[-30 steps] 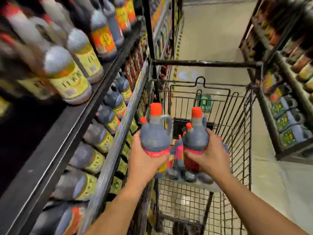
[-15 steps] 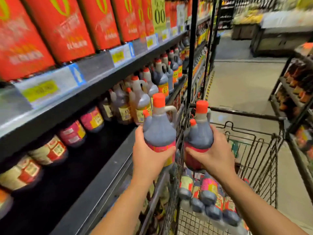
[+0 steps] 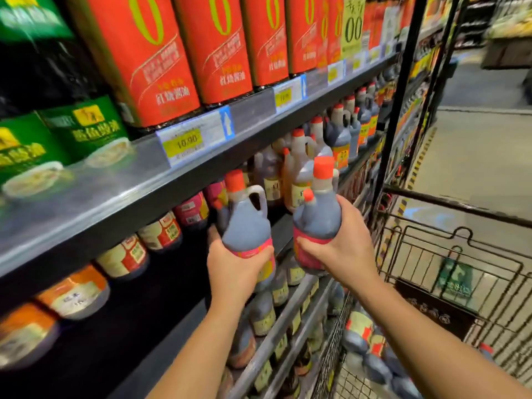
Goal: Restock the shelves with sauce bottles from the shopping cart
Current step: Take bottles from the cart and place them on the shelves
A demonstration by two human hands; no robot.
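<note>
My left hand grips the base of a dark sauce bottle with an orange cap and a side handle, held upright at the front of the middle shelf. A second, matching sauce bottle stands upright in my right hand, just to the right and slightly higher. The wire shopping cart is at the lower right, with several more bottles lying in its basket.
Tall red cartons and green cartons fill the upper shelf. Jars and handled bottles line the middle shelf's back; a dark gap lies in front of them. Lower shelves hold more bottles. A black upright post stands beside the cart.
Both hands have lifted the two bottles out of the cart and carried them left and up to the middle shelf. The view has swung from the cart toward the shelves.
</note>
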